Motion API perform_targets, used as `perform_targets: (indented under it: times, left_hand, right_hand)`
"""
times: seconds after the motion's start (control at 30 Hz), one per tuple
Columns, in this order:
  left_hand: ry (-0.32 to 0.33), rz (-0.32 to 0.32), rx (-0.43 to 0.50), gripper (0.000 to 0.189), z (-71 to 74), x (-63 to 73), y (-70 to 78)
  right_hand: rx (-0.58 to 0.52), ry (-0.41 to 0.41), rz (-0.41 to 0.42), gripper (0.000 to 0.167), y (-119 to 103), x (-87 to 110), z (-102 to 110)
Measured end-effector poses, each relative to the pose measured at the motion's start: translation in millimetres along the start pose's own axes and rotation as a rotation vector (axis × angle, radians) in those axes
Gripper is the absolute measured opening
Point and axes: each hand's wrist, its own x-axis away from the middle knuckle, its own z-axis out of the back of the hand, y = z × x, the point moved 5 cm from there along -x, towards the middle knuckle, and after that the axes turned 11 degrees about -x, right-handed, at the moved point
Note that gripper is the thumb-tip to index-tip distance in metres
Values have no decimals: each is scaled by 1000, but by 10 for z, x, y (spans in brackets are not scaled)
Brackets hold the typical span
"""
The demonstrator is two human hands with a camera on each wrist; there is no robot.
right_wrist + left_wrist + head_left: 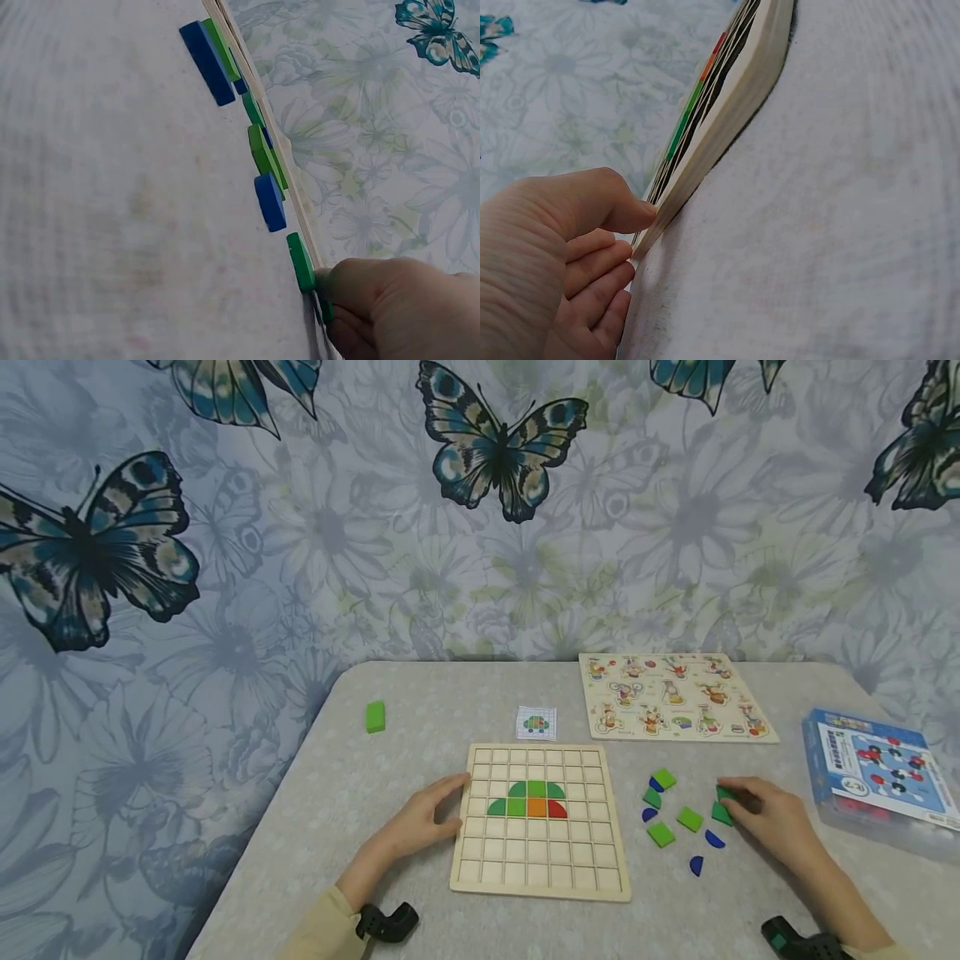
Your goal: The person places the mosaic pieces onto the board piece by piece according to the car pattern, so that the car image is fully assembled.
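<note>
My left hand [408,820] rests at the left edge of a wooden grid board [540,881], thumb and fingertips touching the rim. In the left wrist view the thumb [619,206] presses against the edge, and the other fingers lie loosely behind it. Green, orange and red pieces form a domed shape [537,807] on the grid. Right of the board, my right hand [772,818] pinches a small dark green piece [724,792], partly hidden by the fingers. Another dark green piece [721,813] lies on the table right by the thumb.
Loose light green squares [661,835] and blue half-rounds [697,866] lie between board and right hand. Behind the board are a pattern card [536,735] and a picture puzzle [652,693]. A plastic box [855,814] stands far right, a green block [375,717] back left.
</note>
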Motion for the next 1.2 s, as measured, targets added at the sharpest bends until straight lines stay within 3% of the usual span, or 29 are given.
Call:
perform_targets:
  times: [0.1, 0.17, 0.3, 0.47, 0.63, 0.8, 0.97, 1.2]
  left_hand:
    - [-6, 9, 13, 66, -11, 21, 4]
    - [-6, 16, 27, 67, -12, 25, 6]
    - [0, 19, 34, 67, -10, 35, 8]
    - [-7, 15, 28, 66, -14, 31, 10]
    - [-4, 7, 7, 66, -7, 25, 15]
    - [-14, 3, 6, 66, -6, 19, 24]
    - [-18, 1, 19, 66, -9, 9, 30]
    - [-21, 6, 18, 66, 5, 22, 31]
  right_hand:
    - [-21, 4, -44, 29, -89, -7, 40]
    - [-34, 21, -31, 29, -234, -44, 77]
    - [-44, 52, 96, 30, -669, -140, 56]
    - [-89, 18, 212, 34, -1155, -199, -212]
    - [-216, -101, 251, 30, -1484, -248, -616]
    - [-315, -219, 214, 26, -1546, -274, -985]
    - [-365, -242, 191, 27, -1425, -257, -1205]
    - [-244, -237, 189, 28, -1322, -215, -1337]
